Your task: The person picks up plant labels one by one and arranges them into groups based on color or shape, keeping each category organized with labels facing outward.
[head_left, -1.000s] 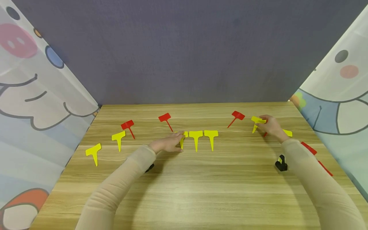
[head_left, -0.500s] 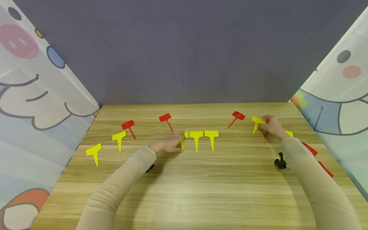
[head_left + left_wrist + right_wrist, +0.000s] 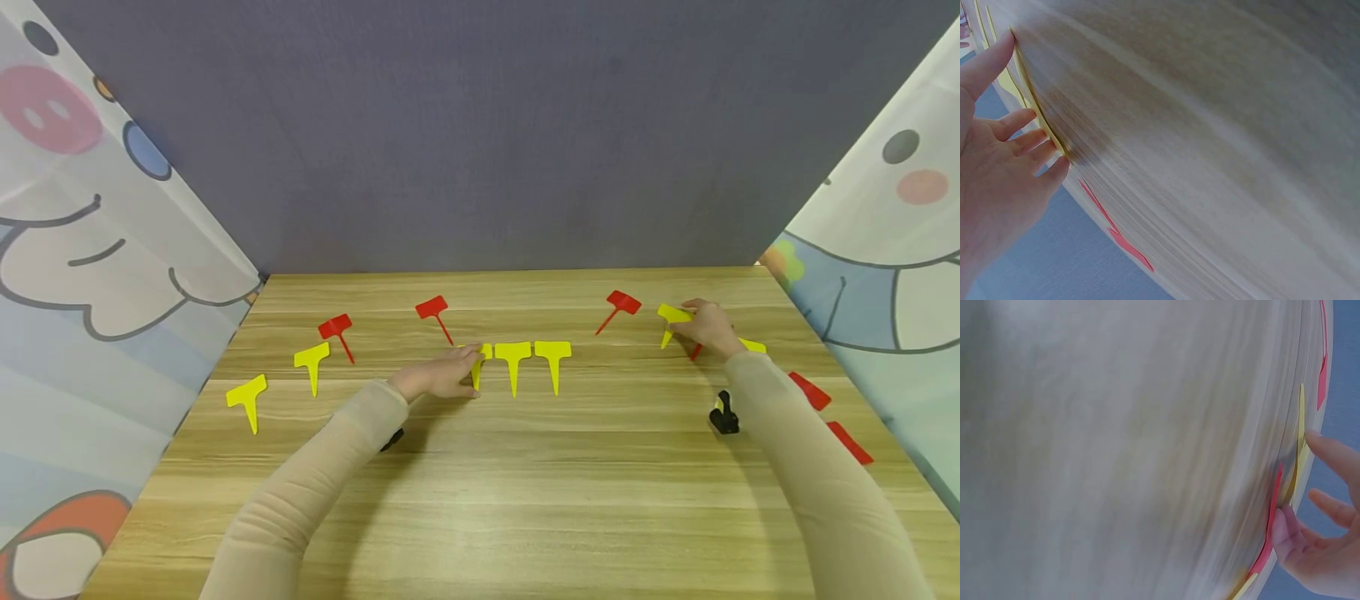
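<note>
In the head view my left hand rests on a yellow T-shaped plant label, partly covering it. The left wrist view shows the thumb at that label's stem tip and relaxed fingers along its head. Right of it lie two more yellow plant labels, heads level, stems toward me. At the right, my right hand pinches the head of another yellow plant label. Beneath this hand, a red plant label is partly hidden; its curled fingers touch or nearly touch it.
Red labels lie toward the back of the wooden table. Other yellow and red labels lie left. Red labels lie beside the right sleeve. Black wrist-camera parts show near both sleeves.
My right hand and forearm shift slightly left, and the fingers cover a little more of the yellow label's head. The left hand stays on its label.
</note>
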Demonstrator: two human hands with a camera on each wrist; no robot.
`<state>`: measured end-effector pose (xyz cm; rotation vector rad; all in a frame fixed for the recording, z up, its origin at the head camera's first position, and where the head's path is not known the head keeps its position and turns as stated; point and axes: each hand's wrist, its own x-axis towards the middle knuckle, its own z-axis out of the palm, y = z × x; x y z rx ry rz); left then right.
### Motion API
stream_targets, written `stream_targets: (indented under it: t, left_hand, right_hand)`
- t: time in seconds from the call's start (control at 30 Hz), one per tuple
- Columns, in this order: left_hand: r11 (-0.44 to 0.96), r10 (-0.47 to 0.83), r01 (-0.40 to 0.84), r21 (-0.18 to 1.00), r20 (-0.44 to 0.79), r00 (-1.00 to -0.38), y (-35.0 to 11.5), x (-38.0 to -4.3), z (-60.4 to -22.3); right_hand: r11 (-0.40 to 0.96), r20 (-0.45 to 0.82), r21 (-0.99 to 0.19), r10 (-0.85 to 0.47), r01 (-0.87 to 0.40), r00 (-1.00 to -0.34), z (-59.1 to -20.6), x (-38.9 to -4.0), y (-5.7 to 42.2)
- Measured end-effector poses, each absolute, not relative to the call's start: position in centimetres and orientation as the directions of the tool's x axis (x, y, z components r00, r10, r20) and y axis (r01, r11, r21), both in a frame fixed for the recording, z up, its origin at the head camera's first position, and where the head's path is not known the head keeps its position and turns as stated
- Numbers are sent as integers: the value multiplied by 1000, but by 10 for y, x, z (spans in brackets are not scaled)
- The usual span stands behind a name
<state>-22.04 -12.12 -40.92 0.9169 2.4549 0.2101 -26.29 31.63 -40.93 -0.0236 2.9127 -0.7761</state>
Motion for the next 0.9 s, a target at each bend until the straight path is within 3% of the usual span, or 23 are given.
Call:
stream_targets:
  t: [0.3,0.6,0.9]
  left_hand:
    - [761,648,567,314,-407,-644,-122,-220,-411]
    - [755,655,568,327,-398,-642,-124,-220,-410]
    - [753,658,561,344,-397,-640,-126,-220,-411]
  right_hand:
    - [861,-166,-507,-45,46,-985,-412,-268,317]
    - [854,-114,-520,-40,26,-993,-419,-272,318]
    - [810,-193,-578,-12,104,-981,-419,-271,318]
